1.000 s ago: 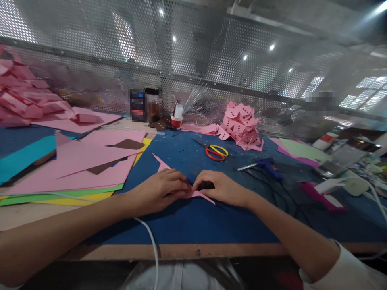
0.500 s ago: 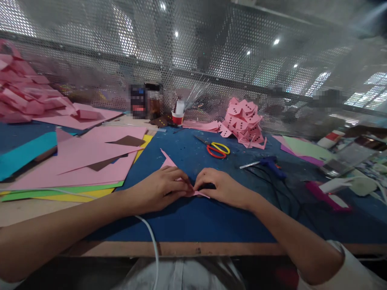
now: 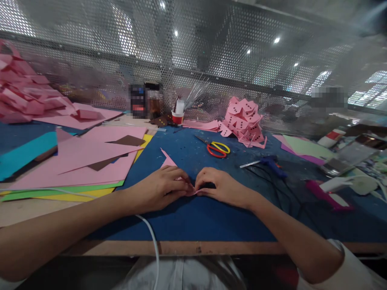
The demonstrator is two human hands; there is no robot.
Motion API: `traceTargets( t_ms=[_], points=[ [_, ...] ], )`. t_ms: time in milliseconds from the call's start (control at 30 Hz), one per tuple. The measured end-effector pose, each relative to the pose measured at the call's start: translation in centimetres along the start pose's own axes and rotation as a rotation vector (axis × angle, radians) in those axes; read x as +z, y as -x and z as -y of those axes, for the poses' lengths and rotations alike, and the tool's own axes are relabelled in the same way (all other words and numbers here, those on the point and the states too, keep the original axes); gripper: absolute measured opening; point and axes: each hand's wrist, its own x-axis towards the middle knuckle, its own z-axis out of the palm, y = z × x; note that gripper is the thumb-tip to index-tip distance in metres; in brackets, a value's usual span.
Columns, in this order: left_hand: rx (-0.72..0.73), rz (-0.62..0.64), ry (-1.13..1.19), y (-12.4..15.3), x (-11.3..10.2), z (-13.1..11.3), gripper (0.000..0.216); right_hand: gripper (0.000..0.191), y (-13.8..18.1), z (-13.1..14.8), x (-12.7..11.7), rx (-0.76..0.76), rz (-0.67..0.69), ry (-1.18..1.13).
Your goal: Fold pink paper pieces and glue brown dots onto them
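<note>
A small piece of pink paper (image 3: 168,159) lies over the blue mat (image 3: 193,225), its pointed end showing beyond my left hand (image 3: 167,187). The fingers of that hand are closed on the paper and cover most of it. My right hand (image 3: 222,185) pinches the paper's near right end between thumb and fingertips, touching my left fingertips. Beyond my hands lie scissors (image 3: 218,149) with one red and one yellow handle. A blue glue gun (image 3: 272,164) rests to the right of them.
Stacked coloured sheets (image 3: 90,157) lie at left, near a heap of pink paper pieces (image 3: 24,88). Dotted pink pieces (image 3: 243,121) are piled by the perforated metal screen (image 3: 211,52), right of a paper cup (image 3: 177,117). A white cable (image 3: 151,233) hangs over the table edge.
The near right end of the pink paper, which stuck out below my right fingers, is now drawn up between the fingertips. Both hands stay in almost the same place.
</note>
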Motion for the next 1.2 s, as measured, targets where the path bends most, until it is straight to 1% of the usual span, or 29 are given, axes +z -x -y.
traceTargets(
  t_ms=[333, 633, 733, 900, 967, 1033, 1100, 1133, 1200],
  points=[
    [0.018, -0.02, -0.007, 0.1, 0.0, 0.0, 0.023, 0.007, -0.3, 0.2, 0.3, 0.068, -0.01, -0.007],
    [-0.006, 0.018, 0.004, 0.0, 0.0, 0.0, 0.021, 0.018, -0.6, 0.2, 0.5, 0.124, -0.005, 0.031],
    [-0.014, 0.014, 0.009, 0.0, 0.0, 0.0, 0.021, 0.022, -0.8, 0.2, 0.5, 0.127, -0.005, 0.039],
    [-0.017, -0.02, 0.057, 0.0, -0.2, 0.1, 0.02, 0.021, -1.0, 0.0, 0.8, 0.17, -0.015, 0.044],
    [-0.081, -0.057, 0.097, -0.1, -0.2, 0.1, 0.019, 0.019, -1.0, 0.0, 0.9, 0.187, -0.019, 0.048],
    [-0.201, -0.116, 0.167, 0.0, -0.2, 0.1, 0.02, 0.018, -1.0, 0.1, 0.9, 0.203, -0.018, 0.049],
    [-0.313, -0.185, 0.24, 0.0, -0.2, 0.3, 0.029, 0.017, -1.0, 0.3, 0.9, 0.22, -0.018, 0.046],
    [-0.346, -0.213, 0.266, 0.0, -0.2, 0.5, 0.034, 0.017, -1.0, 0.4, 0.8, 0.225, -0.018, 0.044],
    [-0.358, -0.243, 0.276, 0.0, -0.2, 0.8, 0.039, 0.015, -1.1, 0.5, 0.8, 0.228, -0.017, 0.04]
  ],
)
